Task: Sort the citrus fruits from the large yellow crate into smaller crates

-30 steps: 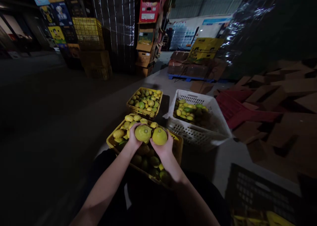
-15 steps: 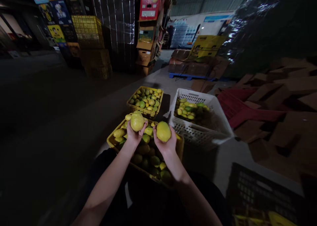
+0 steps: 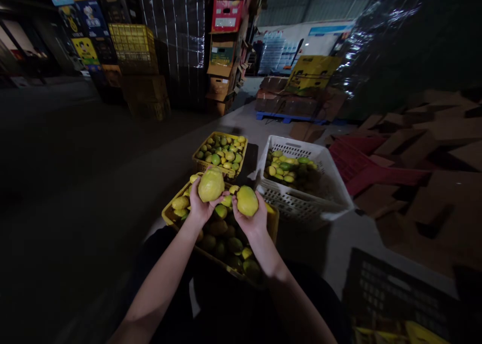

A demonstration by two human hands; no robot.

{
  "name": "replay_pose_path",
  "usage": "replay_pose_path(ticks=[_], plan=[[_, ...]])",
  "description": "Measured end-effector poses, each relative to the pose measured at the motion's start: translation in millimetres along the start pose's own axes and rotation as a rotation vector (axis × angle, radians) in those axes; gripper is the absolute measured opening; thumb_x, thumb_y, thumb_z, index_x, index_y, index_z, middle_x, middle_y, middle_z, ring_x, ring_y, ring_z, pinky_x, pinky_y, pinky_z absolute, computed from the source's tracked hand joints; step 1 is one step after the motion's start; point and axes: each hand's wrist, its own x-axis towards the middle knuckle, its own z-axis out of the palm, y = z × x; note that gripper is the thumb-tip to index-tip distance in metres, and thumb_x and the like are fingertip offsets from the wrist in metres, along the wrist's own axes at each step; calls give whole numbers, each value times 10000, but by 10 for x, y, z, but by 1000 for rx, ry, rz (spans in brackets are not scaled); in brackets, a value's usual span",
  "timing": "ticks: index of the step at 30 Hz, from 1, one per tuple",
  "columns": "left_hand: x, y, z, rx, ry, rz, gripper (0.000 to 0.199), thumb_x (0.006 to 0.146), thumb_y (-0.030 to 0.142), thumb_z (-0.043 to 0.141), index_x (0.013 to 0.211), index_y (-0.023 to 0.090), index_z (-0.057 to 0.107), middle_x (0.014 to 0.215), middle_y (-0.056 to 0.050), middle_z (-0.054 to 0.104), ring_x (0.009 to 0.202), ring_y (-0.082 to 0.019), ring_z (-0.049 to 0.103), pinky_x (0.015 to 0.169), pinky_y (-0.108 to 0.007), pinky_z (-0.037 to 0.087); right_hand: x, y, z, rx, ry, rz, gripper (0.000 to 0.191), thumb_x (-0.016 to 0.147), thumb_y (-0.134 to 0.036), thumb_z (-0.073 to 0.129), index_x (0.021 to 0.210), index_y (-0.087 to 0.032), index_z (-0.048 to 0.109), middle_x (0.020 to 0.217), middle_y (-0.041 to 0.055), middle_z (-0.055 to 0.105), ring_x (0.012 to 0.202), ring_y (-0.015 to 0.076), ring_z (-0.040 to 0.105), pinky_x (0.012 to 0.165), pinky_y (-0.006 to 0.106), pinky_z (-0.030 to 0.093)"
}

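Observation:
My left hand (image 3: 199,208) is closed round a large, pale yellow lemon (image 3: 211,185), its fingers curled at both sides. In my right hand (image 3: 256,223) rests a smooth yellow lemon (image 3: 247,201) with a faint green tint, the fingers wrapped about its edges. Both hands are held above a yellow crate (image 3: 167,216) filled with yellow and green lemons (image 3: 220,212). The forearms hide part of that crate. Just beyond it stands a second yellow crate (image 3: 196,157), also full of lemons.
A white crate (image 3: 339,183) partly filled with lemons stands to the right. Past it lie a red crate (image 3: 361,168) and a heap of flattened cardboard (image 3: 437,198). A dark crate (image 3: 399,283) sits at lower right. Boxes on a blue pallet (image 3: 288,118) stand behind.
The lemon in my left hand has turned and come slightly right and nearer to me. My right hand has turned its lemon a little while staying almost in place.

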Motion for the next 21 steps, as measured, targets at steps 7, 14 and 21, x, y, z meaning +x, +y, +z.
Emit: replay_pose_path(ticks=[7, 14, 21], plan=[[27, 19, 5, -115, 67, -50, 553, 963, 438, 496, 1426, 143, 561, 1079, -119, 777, 798, -198, 764, 656, -240, 632, -79, -11, 43, -60, -97, 39, 279, 760, -380, 761, 968, -213, 682, 827, 45, 781, 715, 190, 746, 539, 233, 620], [34, -26, 131, -68, 95, -36, 471, 1042, 314, 436, 1477, 148, 509, 902, -66, 751, 674, -148, 738, 660, -218, 638, -80, -24, 50, -130, -158, 36, 333, 715, -394, 807, 976, -234, 677, 817, 40, 784, 688, 193, 740, 535, 244, 621], [47, -81, 58, 86, 73, 90, 598, 992, 393, 605, 1555, 396, 404, 1274, -38, 693, 608, -64, 697, 557, -140, 597, -110, -71, 91, -171, -276, -17, 460, 584, -345, 917, 956, -254, 662, 794, -7, 789, 631, 163, 743, 544, 187, 618]])
